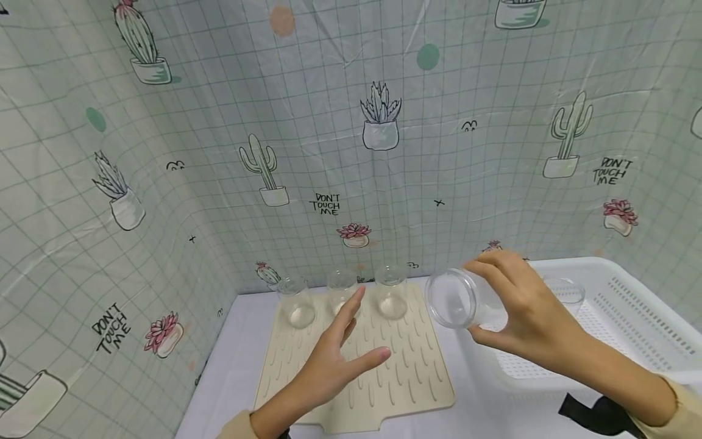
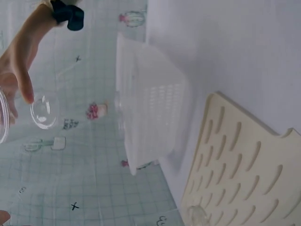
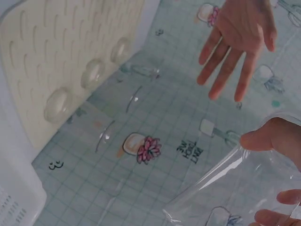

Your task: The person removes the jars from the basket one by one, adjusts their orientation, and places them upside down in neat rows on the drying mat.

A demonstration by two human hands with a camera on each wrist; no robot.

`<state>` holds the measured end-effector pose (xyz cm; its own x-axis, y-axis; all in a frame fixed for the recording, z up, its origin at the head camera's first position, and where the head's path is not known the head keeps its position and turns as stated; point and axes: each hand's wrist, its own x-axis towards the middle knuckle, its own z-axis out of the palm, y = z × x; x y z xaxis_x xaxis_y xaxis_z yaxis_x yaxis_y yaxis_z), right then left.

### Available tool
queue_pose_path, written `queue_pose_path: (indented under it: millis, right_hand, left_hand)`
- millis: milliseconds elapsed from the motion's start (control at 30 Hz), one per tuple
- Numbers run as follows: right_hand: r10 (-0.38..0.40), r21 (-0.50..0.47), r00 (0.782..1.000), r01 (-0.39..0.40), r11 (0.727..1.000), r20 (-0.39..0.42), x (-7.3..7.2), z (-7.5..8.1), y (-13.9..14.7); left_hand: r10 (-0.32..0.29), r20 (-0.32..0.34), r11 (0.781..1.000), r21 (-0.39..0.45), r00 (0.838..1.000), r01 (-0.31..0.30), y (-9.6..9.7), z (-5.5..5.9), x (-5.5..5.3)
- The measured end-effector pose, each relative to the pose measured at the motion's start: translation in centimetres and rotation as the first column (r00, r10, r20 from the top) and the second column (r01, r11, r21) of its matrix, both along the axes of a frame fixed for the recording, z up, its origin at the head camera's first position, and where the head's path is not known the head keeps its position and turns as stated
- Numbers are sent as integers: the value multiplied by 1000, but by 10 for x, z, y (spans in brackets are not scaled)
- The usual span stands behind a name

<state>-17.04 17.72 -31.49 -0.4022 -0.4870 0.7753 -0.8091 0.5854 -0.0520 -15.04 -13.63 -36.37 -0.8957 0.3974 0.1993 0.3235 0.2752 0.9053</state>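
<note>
My right hand (image 1: 518, 305) grips a clear cup (image 1: 452, 299), tipped on its side in the air with one round end facing left. Thumb and fingers are curled round its wall, as the right wrist view also shows on the cup (image 3: 216, 186). My left hand (image 1: 331, 366) hovers over a beige ridged mat (image 1: 406, 372), its fingers extended and holding nothing. In the right wrist view that left hand (image 3: 237, 35) shows its palm. Along the mat's far edge stand three clear cups, a left one (image 1: 298, 311), a middle one (image 1: 341, 280) partly behind my left fingers, and a right one (image 1: 392, 299).
A white perforated basket (image 1: 652, 305) stands on the white table (image 1: 230, 360) right of the mat. Another clear cup (image 1: 567, 292) is in the basket, partly hidden by my right hand. A cactus-print curtain (image 1: 439, 152) hangs close behind and at the left.
</note>
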Motion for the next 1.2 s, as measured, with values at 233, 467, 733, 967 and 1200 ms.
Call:
queue_pose_path:
  millis: [233, 467, 733, 967, 1200]
  right_hand:
    - [-36, 79, 999, 36, 996, -10, 7, 0, -18]
    - [-8, 121, 1000, 11, 993, -25, 9, -5, -32]
    - [17, 139, 995, -3, 990, -96, 10, -12, -44]
    - [16, 166, 991, 6, 986, -130, 11, -15, -50]
    - [14, 191, 984, 20, 981, -178, 10, -16, -53]
  left_hand:
    - [-100, -24, 990, 96, 995, 101, 15, 10, 2]
    - [-143, -52, 971, 187, 988, 150, 30, 15, 3]
    - [-156, -40, 953, 256, 987, 161, 40, 21, 5]
    - [-129, -54, 950, 280, 990, 139, 45, 23, 6]
    - [-85, -44, 953, 289, 995, 94, 46, 22, 5]
